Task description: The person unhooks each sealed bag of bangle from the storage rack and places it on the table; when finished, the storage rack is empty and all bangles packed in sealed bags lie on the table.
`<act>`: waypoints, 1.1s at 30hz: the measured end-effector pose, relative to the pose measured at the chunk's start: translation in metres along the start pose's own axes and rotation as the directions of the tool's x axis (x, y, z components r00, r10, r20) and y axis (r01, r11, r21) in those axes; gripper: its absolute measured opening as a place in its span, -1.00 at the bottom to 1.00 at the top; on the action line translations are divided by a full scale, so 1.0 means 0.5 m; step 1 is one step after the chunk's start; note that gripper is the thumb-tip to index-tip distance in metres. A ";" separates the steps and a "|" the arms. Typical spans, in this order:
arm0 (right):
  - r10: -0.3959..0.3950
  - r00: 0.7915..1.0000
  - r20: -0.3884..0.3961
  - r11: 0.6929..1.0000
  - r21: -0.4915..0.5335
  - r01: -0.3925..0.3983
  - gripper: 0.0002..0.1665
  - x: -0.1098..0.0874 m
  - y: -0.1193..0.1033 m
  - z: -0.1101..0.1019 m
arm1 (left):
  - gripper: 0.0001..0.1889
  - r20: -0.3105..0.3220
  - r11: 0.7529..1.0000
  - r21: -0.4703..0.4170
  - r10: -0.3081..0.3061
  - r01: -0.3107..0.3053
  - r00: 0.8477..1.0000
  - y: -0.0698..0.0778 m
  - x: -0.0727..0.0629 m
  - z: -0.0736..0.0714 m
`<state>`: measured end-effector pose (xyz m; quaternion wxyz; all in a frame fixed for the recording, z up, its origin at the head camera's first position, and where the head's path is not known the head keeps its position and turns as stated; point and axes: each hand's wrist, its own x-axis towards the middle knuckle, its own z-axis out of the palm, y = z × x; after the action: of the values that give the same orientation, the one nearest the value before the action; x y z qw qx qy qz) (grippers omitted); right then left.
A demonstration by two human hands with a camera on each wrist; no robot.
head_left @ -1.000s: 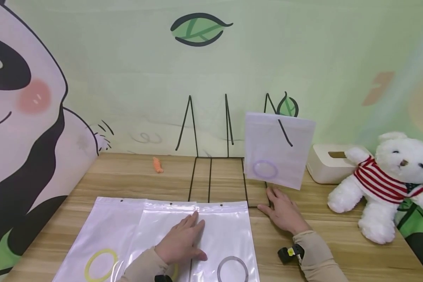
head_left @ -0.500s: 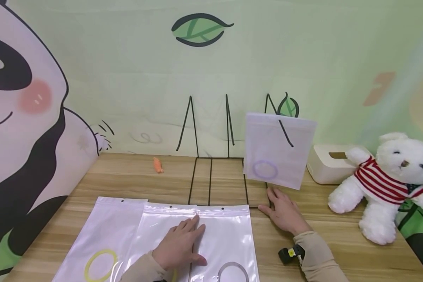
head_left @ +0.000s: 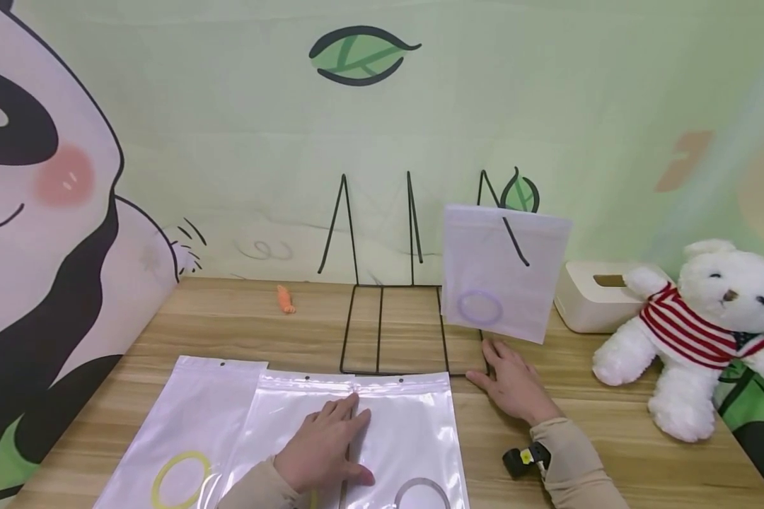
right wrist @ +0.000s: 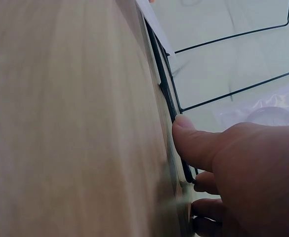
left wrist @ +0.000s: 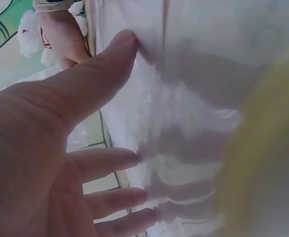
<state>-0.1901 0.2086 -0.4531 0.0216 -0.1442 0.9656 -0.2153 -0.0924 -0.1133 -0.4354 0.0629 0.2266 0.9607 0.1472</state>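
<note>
Wood-grain table (head_left: 312, 339) holds zip-top bags (head_left: 407, 428) under splayed L hand (head_left: 323, 449) & wire rack (head_left: 379, 329) by R hand (head_left: 514, 382), thumb apart, touching its corner, prob. steadying it.

Teddy bear (head_left: 690, 332) beside white box (head_left: 588, 304) — orange toy (head_left: 285, 300).

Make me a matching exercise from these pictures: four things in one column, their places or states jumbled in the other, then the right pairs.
Things
1. left hand
2. right hand
3. bag with the purple ring
4. teddy bear

Places or states
A. hung on the right hook of the black rack
B. wearing red and white stripes
C. resting on the flat-lying bags
D. at the rack's near right corner

Pairs: 1-C, 2-D, 3-A, 4-B
</note>
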 end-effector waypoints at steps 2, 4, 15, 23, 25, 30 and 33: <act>0.001 1.000 -0.001 1.000 0.001 -0.001 -0.15 0.001 0.001 0.000 | -0.05 0.005 1.000 -0.001 0.001 -0.001 1.000 0.001 0.000 -0.003; 0.004 1.000 -0.001 1.000 0.005 -0.004 -0.15 0.001 0.001 0.000 | -0.06 0.005 1.000 -0.008 0.003 -0.003 1.000 0.002 0.001 -0.007; -0.008 1.000 -0.018 1.000 0.004 0.008 -0.15 0.005 -0.001 -0.003 | -0.14 -0.100 0.995 -0.094 -0.040 0.030 0.994 0.004 0.037 -0.057; -0.007 1.000 -0.013 1.000 0.002 0.007 -0.15 0.003 -0.002 -0.004 | -0.05 -0.116 0.953 -0.278 -0.159 0.122 0.980 -0.050 0.113 -0.092; -0.009 1.000 -0.013 1.000 0.000 0.009 -0.15 0.002 -0.001 -0.003 | -0.02 -0.104 0.931 -0.335 -0.189 0.145 0.976 -0.066 0.128 -0.097; -0.006 1.000 -0.020 1.000 0.004 0.006 -0.15 0.000 -0.001 -0.004 | 0.02 -0.067 0.893 -0.409 -0.236 0.189 0.970 -0.092 0.157 -0.093; -0.006 1.000 -0.018 1.000 0.004 0.006 -0.15 -0.001 -0.002 -0.004 | 0.01 -0.054 0.878 -0.431 -0.254 0.207 0.966 -0.099 0.169 -0.083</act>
<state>-0.1896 0.2088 -0.4508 0.0125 -0.1450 0.9649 -0.2187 -0.1958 -0.1280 -0.4160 0.0751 0.0832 0.9281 0.3550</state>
